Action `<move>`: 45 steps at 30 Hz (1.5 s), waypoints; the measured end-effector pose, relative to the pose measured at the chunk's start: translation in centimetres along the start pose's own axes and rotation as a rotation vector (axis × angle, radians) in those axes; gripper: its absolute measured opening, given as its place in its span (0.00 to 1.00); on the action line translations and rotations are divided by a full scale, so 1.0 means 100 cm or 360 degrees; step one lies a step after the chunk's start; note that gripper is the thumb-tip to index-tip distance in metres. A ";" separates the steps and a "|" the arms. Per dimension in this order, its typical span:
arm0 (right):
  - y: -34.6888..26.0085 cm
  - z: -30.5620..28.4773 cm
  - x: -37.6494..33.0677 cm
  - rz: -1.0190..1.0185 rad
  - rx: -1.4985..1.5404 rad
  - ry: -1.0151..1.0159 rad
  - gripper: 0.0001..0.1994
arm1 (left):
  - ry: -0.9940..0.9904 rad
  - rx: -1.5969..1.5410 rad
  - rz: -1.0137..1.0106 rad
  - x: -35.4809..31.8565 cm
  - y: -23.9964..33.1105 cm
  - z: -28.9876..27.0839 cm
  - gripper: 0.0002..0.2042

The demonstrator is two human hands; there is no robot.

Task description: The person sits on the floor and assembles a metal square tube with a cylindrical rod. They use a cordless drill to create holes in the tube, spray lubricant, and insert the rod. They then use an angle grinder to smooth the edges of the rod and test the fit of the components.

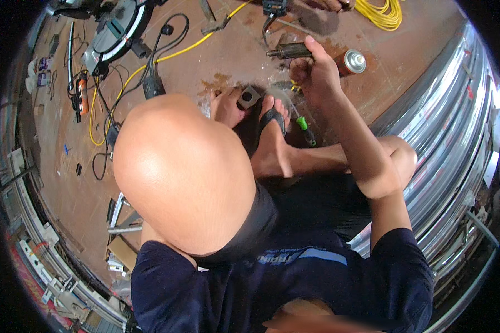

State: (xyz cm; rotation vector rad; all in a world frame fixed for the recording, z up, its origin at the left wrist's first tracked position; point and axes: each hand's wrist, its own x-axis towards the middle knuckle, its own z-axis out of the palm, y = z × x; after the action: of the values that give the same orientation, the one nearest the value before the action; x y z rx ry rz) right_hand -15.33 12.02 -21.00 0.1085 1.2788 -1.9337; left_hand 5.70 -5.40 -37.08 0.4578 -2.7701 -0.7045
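My left hand, partly hidden behind my raised knee, is closed on a metal block with a round hole in it, low over the floor. Up and to the right of it, my right hand grips a dark metal cylinder that narrows to a thin tip pointing left. A spray can with a white top stands just right of that hand. Below the hand lies a screwdriver with a green and black handle. My sandalled foot is between the block and the screwdriver.
A circular-bladed power saw sits at the far left, with a yellow cable and black cords around it. A hammer lies at the back. Plastic-wrapped long profiles line the right side. Yellow coiled cord rests at the far right.
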 end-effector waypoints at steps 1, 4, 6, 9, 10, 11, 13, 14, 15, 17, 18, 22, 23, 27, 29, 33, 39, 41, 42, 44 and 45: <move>-0.011 0.005 -0.006 0.0008 0.0044 0.0002 0.18 | -0.0004 0.0010 -0.0009 0.000 0.001 -0.001 0.24; -0.035 0.018 -0.031 -0.0145 0.0093 -0.0024 0.19 | -0.0026 0.0024 -0.0031 0.003 0.005 -0.003 0.24; -0.046 0.023 -0.049 -0.0161 0.0204 0.0024 0.19 | -0.0055 0.0053 -0.0042 0.005 0.008 -0.004 0.24; -0.056 0.026 -0.073 -0.0114 0.0313 0.0066 0.18 | -0.0097 0.0089 -0.0065 0.006 0.012 -0.009 0.24; -0.057 0.027 -0.078 -0.0115 0.0379 0.0090 0.18 | -0.0113 0.0105 -0.0075 0.008 0.013 -0.010 0.24; -0.058 0.026 -0.081 -0.0113 0.0446 0.0113 0.18 | -0.0130 0.0122 -0.0085 0.007 0.014 -0.012 0.24; -0.057 0.022 -0.084 -0.0081 0.0569 0.0133 0.19 | -0.0189 0.0154 -0.0121 0.009 0.016 -0.014 0.23; -0.056 0.018 -0.083 -0.0054 0.0623 0.0126 0.19 | -0.0207 0.0156 -0.0131 0.008 0.017 -0.015 0.23; -0.053 0.015 -0.081 -0.0025 0.0691 0.0110 0.20 | -0.0226 0.0150 -0.0151 0.008 0.016 -0.017 0.23; -0.047 0.007 -0.077 -0.0038 0.0635 0.0188 0.20 | -0.0276 0.0070 -0.0212 0.005 0.017 -0.021 0.23; -0.047 0.001 -0.072 -0.0075 0.0664 0.0058 0.20 | -0.0283 0.0003 -0.0248 0.006 0.018 -0.025 0.23; -0.047 -0.011 -0.061 -0.0040 0.0566 0.0185 0.17 | -0.0129 -0.0847 -0.0388 0.029 0.035 -0.058 0.22; -0.048 -0.014 -0.060 -0.0050 0.0566 0.0155 0.17 | -0.0131 -0.1059 -0.0509 0.044 0.045 -0.071 0.21; -0.059 -0.017 -0.059 -0.0170 0.0631 -0.0026 0.19 | 0.0158 -0.0145 0.0498 0.120 0.087 -0.184 0.23; -0.064 -0.019 -0.060 -0.0265 0.0679 -0.0101 0.19 | 0.0109 -0.0086 0.0667 0.154 0.117 -0.241 0.25; -0.076 -0.020 -0.060 -0.0454 0.0727 -0.0177 0.20 | -0.0107 -0.0506 0.0411 0.173 0.183 -0.319 0.23; -0.104 -0.012 -0.065 -0.0818 0.0558 -0.0302 0.24 | -0.0325 -0.1714 -0.0367 0.143 0.244 -0.332 0.19; -0.111 -0.008 -0.075 -0.0929 0.0535 -0.0376 0.23 | -0.0326 -0.1928 -0.0388 0.136 0.245 -0.324 0.20; -0.113 -0.008 -0.081 -0.0964 0.0527 -0.0414 0.23 | -0.0351 -0.2000 -0.0398 0.133 0.243 -0.319 0.20; -0.114 -0.007 -0.095 -0.1027 0.0518 -0.0534 0.23 | -0.0372 -0.2095 -0.0486 0.127 0.239 -0.310 0.21; -0.114 -0.006 -0.100 -0.1016 0.0510 -0.0531 0.23 | -0.0381 -0.2188 -0.0551 0.124 0.236 -0.307 0.21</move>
State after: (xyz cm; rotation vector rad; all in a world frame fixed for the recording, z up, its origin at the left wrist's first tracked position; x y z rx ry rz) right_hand -16.16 20.12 -8.22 -0.4999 0.8245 -2.5503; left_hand -1.82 -3.04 2.80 0.5022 -1.6797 -2.4876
